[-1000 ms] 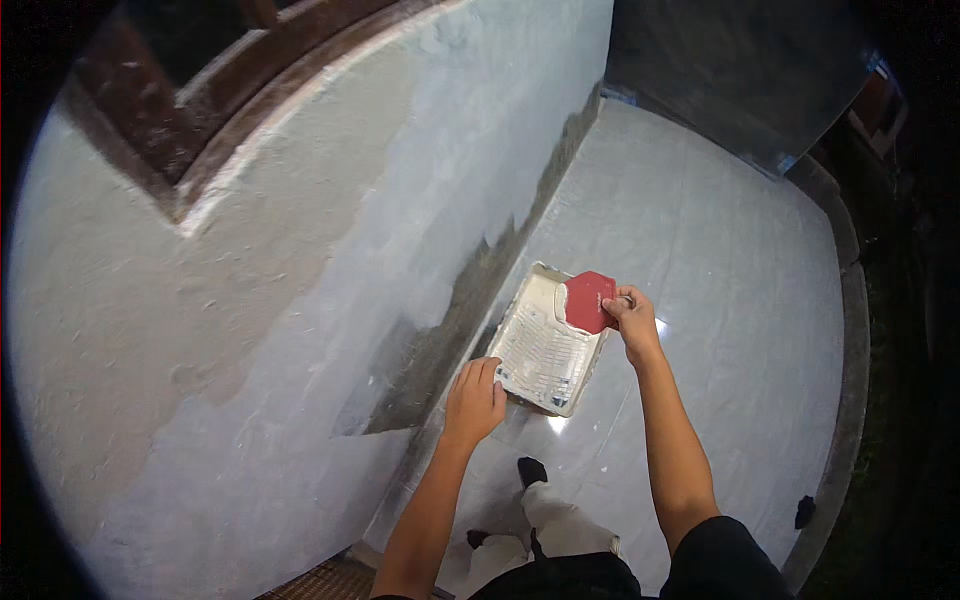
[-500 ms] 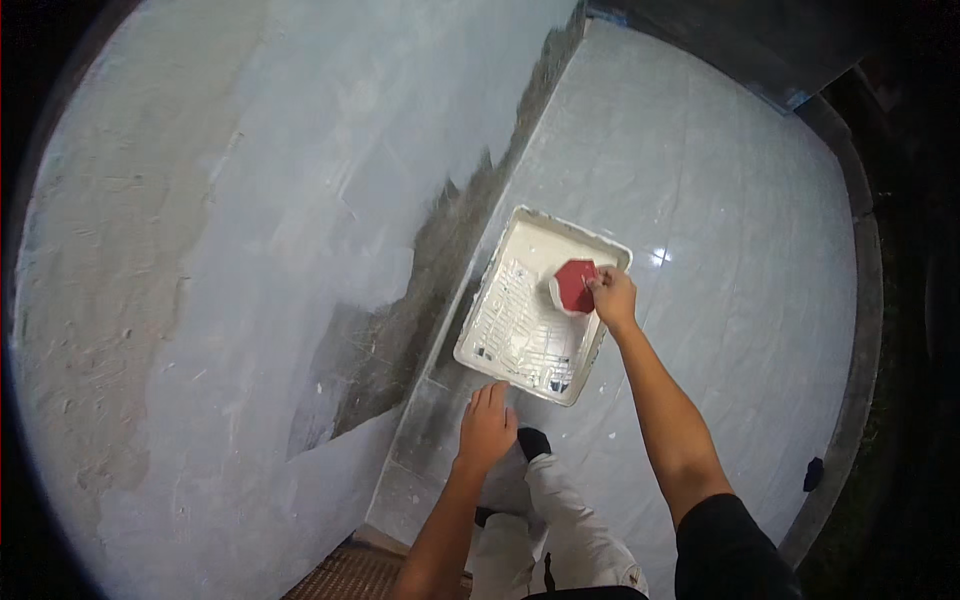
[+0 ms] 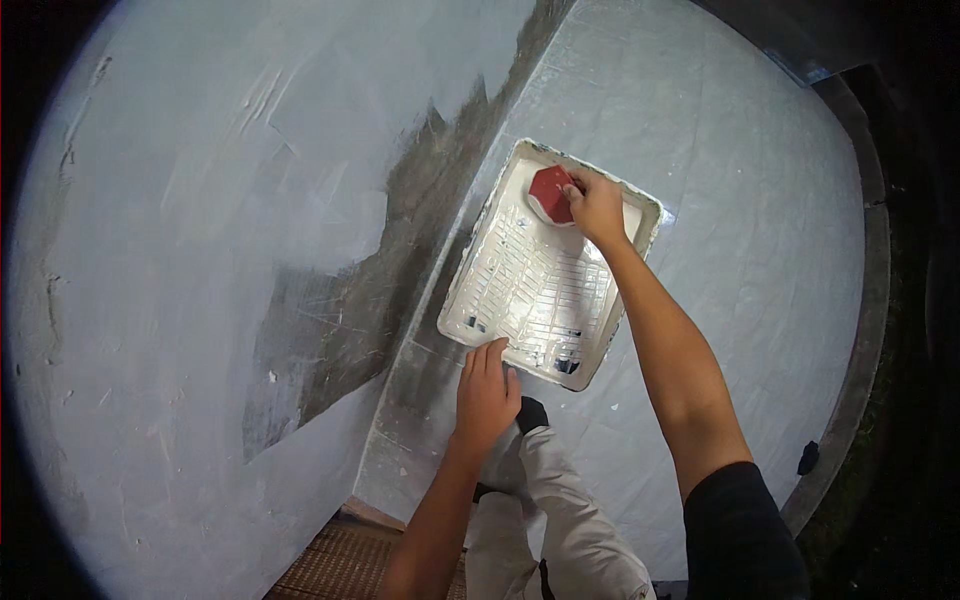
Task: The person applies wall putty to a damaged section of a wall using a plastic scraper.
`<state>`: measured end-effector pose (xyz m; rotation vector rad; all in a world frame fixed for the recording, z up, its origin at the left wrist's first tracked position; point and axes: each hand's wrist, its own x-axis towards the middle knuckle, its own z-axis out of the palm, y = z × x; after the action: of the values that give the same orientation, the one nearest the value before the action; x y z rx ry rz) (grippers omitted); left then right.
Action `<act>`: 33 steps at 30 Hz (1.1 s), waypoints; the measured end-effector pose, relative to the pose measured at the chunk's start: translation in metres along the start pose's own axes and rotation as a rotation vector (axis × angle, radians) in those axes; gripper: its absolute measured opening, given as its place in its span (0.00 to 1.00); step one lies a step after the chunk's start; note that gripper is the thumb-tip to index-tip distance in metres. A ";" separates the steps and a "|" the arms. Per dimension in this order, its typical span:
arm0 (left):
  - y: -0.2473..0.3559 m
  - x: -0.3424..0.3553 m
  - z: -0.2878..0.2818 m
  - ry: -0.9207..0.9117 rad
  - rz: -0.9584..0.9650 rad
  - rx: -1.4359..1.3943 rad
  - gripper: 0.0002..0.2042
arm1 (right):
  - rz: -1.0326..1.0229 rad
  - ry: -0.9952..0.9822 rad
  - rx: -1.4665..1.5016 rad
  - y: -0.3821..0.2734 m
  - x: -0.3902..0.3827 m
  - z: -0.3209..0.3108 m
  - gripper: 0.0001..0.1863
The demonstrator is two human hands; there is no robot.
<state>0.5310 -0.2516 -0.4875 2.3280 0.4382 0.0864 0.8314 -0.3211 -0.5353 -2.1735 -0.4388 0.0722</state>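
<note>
My right hand (image 3: pixel 598 208) is closed on a red, six-sided paint pad (image 3: pixel 550 190) with a whitish edge. It holds the pad at the far end of a paint tray (image 3: pixel 650 225), where pale paint lies. The tray's ribbed slope is coated with wet paint, and a few dark patches show near its close edge. My left hand (image 3: pixel 487 395) has its fingertips over the tray's near rim, holding it, with the thumb lower on the right. The underside of the pad is hidden.
At left rises a wall (image 3: pixel 180 250) with grey-white paint and a ragged bare dark band (image 3: pixel 330 330) along its foot. Plastic sheeting (image 3: pixel 740 300) covers the floor at right. A woven brown mat (image 3: pixel 340 560) lies at lower left, and a small dark object (image 3: pixel 808 457) near the right edge.
My right hand has carried the paint pad farther away, toward the tray's far left corner. My left hand's fingers have come onto the near rim. The whole view has shifted a little.
</note>
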 end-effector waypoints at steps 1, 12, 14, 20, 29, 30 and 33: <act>-0.001 0.002 0.001 0.007 -0.001 -0.001 0.21 | -0.032 -0.026 -0.031 -0.001 0.003 0.003 0.12; -0.010 0.012 0.010 0.051 -0.028 -0.023 0.21 | -0.128 -0.130 -0.140 -0.004 0.018 0.018 0.11; -0.010 0.012 0.012 0.068 -0.026 -0.036 0.21 | -0.125 -0.152 -0.153 -0.007 0.022 0.017 0.11; -0.011 0.008 0.014 0.071 -0.062 -0.059 0.21 | -0.094 -0.273 -0.177 -0.009 0.034 0.014 0.12; -0.019 -0.006 0.010 0.056 -0.113 -0.046 0.22 | -0.065 -0.435 -0.161 0.001 0.033 0.013 0.13; -0.020 -0.008 0.009 0.058 -0.113 -0.043 0.22 | -0.054 -0.484 -0.166 0.001 0.032 0.013 0.13; -0.021 -0.012 0.009 0.077 -0.134 -0.047 0.22 | 0.020 -0.523 -0.054 0.028 0.029 0.020 0.13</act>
<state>0.5152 -0.2479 -0.5076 2.2489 0.6227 0.1206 0.8623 -0.3107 -0.5663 -2.1988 -0.7165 0.6562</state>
